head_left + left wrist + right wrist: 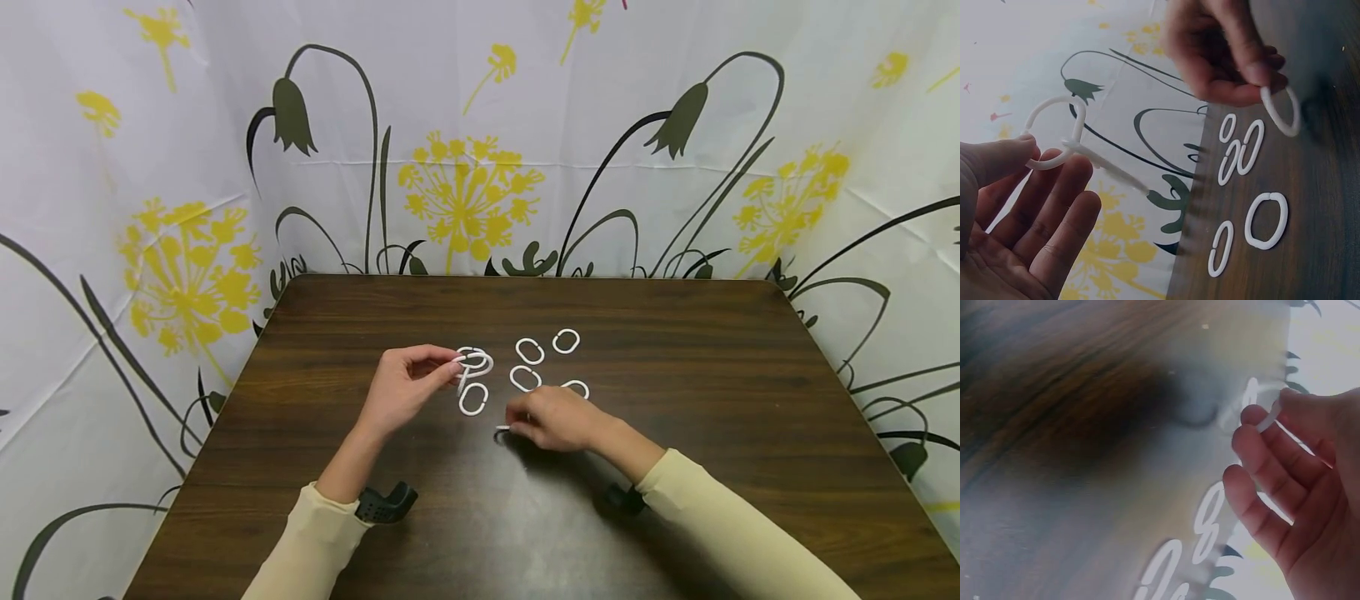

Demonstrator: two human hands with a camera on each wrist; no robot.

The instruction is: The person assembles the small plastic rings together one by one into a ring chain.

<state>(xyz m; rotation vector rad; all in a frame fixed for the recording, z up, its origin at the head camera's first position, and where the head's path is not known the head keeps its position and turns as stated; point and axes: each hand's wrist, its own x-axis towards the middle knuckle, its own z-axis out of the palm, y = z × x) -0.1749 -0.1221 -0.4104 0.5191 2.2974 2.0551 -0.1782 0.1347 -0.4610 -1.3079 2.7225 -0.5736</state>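
Observation:
My left hand pinches a white oval split ring between thumb and index finger, above the table. A second white ring hangs linked through it, seen nearly edge-on in the left wrist view. My right hand is to the right and nearer me, low over the table. Its thumb and fingertips pinch another white ring, mostly hidden by the fingers in the head view. In the right wrist view this ring is blurred. The other fingers of both hands are loosely bent.
Several loose white rings lie on the dark wooden table. One ring lies just below the left hand's rings; others, including one ring, lie beyond the right hand. A flower-patterned curtain hangs behind the table.

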